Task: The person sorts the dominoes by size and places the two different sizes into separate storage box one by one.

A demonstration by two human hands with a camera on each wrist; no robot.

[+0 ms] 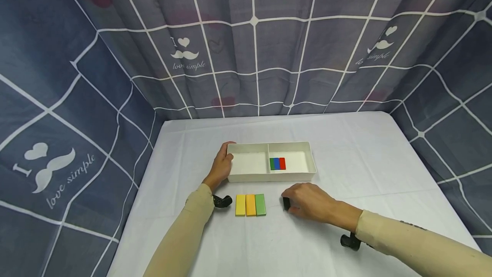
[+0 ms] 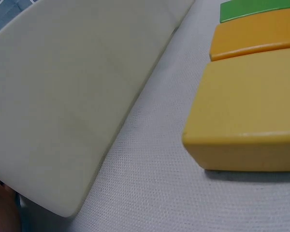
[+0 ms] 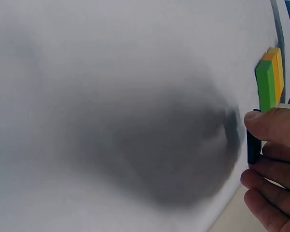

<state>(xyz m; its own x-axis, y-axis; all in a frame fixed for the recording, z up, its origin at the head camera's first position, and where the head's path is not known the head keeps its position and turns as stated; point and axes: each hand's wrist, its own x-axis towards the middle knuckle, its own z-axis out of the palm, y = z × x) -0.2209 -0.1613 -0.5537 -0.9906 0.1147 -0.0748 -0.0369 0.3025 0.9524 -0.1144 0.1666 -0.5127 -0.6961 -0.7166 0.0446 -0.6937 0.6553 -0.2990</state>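
My left hand grips the left end of a white two-compartment box, thumb over the rim. My right hand pinches a black block between thumb and fingers; in the head view the black block shows partly past the fingertips, in front of the box. To its left a yellow block, an orange block and a light green block lie side by side. In the box's right compartment, a dark green block, a blue block and a red block sit against the divider.
A white cloth covers the table. Dark grid-patterned curtains hang behind it and at both sides. Each wrist carries a black strap-on device, one by the left sleeve and one by the right.
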